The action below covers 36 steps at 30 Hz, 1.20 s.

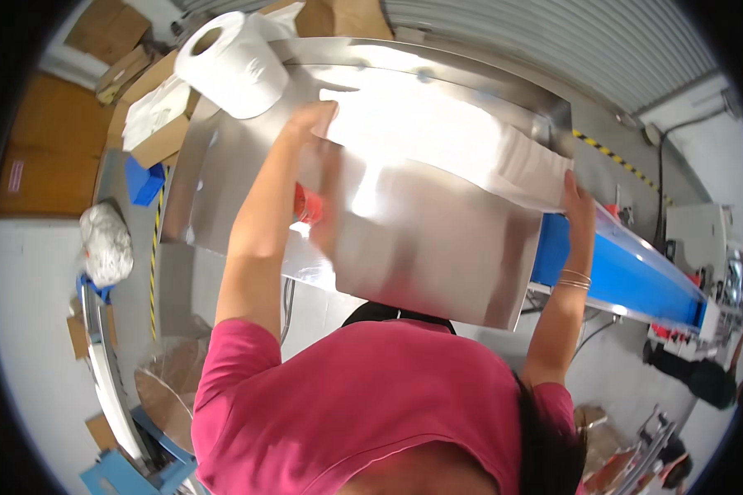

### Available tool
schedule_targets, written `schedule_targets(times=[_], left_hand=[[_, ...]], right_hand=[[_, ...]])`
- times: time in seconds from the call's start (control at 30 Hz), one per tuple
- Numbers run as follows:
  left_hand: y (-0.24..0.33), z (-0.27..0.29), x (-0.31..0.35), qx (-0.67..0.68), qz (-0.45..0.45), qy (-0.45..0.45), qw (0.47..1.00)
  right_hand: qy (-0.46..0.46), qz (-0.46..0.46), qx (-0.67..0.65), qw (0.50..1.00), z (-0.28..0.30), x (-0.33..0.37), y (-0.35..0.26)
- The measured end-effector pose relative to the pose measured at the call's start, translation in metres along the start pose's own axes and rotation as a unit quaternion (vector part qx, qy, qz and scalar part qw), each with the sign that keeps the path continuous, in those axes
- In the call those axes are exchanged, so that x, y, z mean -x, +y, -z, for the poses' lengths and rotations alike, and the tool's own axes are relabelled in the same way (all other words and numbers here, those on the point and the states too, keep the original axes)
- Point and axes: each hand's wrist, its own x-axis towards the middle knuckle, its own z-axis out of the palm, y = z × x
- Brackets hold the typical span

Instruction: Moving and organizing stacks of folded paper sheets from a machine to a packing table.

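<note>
My left hand (312,121) is closed at the left end of a long white stack of thin, ribbed layers (516,169). Glare washes out most of the stack, so its exact kind does not show. At the stack's right end, the fingers of my right hand (579,198) press against it. Both arms reach forward over a shiny metal table (421,247), and the stack spans the space between my hands. Beside my left forearm lies a small red thing (308,205), partly hidden by the arm.
A large white roll (235,70) stands at the table's far left corner. Left of it is an open cardboard box (161,120) with white contents, near a blue bin (144,180). A blue conveyor belt (627,272) runs off rightward. Another person (706,375) is at far right.
</note>
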Motion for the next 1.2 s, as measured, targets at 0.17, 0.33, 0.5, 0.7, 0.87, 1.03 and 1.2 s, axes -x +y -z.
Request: schedule_targets(times=[0.17,0.33,0.5,0.7,0.87,1.03,1.2], left_hand=[[0.052,-0.03,0.046,0.072,-0.006,-0.116,0.991],[0.052,-0.048,0.011,-0.074,-0.007,-0.112,0.991],[0.073,-0.084,-0.002,-0.116,-0.042,-0.147,0.981],[0.068,-0.098,-0.007,-0.096,-0.059,-0.189,0.975],[0.057,-0.101,0.051,-0.115,-0.051,-0.159,0.979],[0.005,-0.102,0.153,-0.065,-0.03,-0.065,0.995],[-0.016,-0.1,0.216,0.063,0.016,-0.034,0.997]], right_hand=[[-0.052,-0.011,-0.061,0.997,-0.006,0.028,-0.016],[-0.062,0.013,0.053,0.997,-0.012,0.005,-0.009],[-0.123,-0.018,-0.077,0.989,-0.007,0.038,-0.045],[-0.201,0.029,-0.163,0.965,-0.016,0.039,-0.049],[-0.213,0.027,-0.17,0.962,-0.005,0.067,-0.038],[-0.2,0.165,-0.206,0.944,0.002,0.132,0.001],[-0.232,0.096,-0.232,0.94,0.014,0.179,0.01]])
